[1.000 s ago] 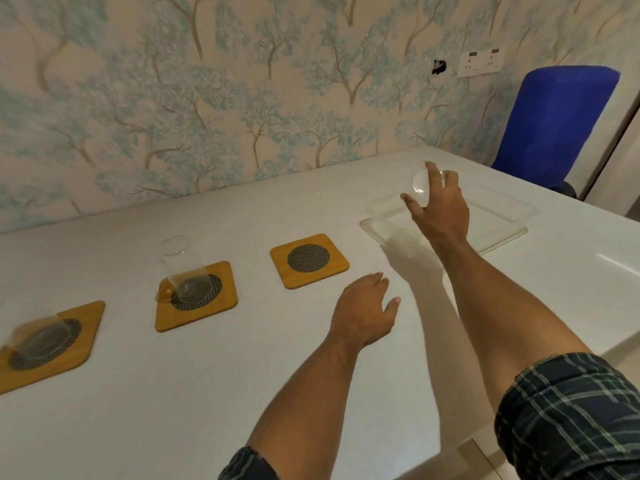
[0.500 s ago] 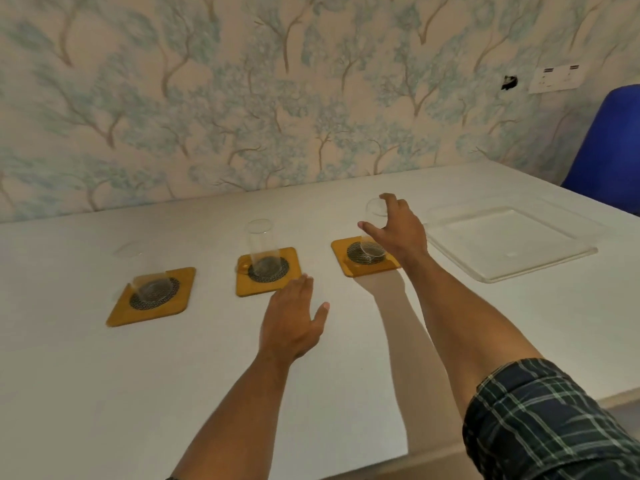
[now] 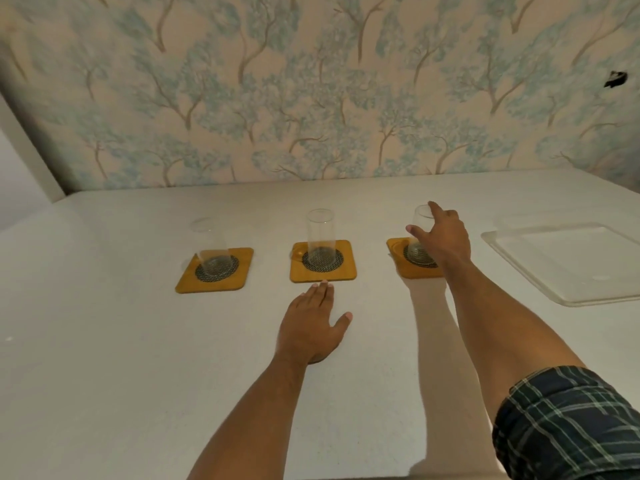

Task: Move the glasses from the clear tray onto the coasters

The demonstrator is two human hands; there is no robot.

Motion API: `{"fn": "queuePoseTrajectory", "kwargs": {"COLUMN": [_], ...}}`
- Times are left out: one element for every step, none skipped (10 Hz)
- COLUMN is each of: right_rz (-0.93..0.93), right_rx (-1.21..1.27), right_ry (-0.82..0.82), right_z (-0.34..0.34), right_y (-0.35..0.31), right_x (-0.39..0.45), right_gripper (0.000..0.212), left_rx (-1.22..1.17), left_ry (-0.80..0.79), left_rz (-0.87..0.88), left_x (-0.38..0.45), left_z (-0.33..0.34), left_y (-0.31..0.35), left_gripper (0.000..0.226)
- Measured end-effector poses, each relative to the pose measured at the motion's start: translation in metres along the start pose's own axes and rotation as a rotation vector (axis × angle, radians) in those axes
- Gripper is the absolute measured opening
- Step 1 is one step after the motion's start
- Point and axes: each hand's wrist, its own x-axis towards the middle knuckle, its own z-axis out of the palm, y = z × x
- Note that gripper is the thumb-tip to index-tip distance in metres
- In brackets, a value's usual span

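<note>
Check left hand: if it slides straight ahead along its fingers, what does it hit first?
Likely the near edge of the middle coaster. The left hand lies flat, fingertips nearly touching it; the glass stands beyond.

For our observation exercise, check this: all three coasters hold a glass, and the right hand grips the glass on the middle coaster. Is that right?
One detail is wrong. The head view shows the right hand has its grip on the glass on the right-most coaster, not the middle coaster. All three coasters do hold a glass.
</note>
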Motion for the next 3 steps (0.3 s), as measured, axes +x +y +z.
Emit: {"fn": "queuePoseTrajectory", "kwargs": {"right_rz": [-0.003, 0.041, 0.010], "right_rx": [-0.008, -0.064, -0.233], "right_ry": [-0.002, -0.047, 0.105], "right_z": [0.002, -0.001, 0.000], "right_y": [-0.001, -0.002, -0.005], "right_x": [0.001, -0.003, -0.012], "right_gripper": [0.078, 0.086, 0.090], "left_rx": [-0.021, -0.060, -0.086], "left_ry": [0.005, 0.030, 0.035], "left_rz": [-0.009, -0.028, -0.025], "left_x": [0.001, 0.000, 0.001], "left_z": [0.000, 0.001, 0.000], "left_y": [-0.001, -0.001, 0.002], "left_gripper": [0.088, 0.085, 0.084]}}
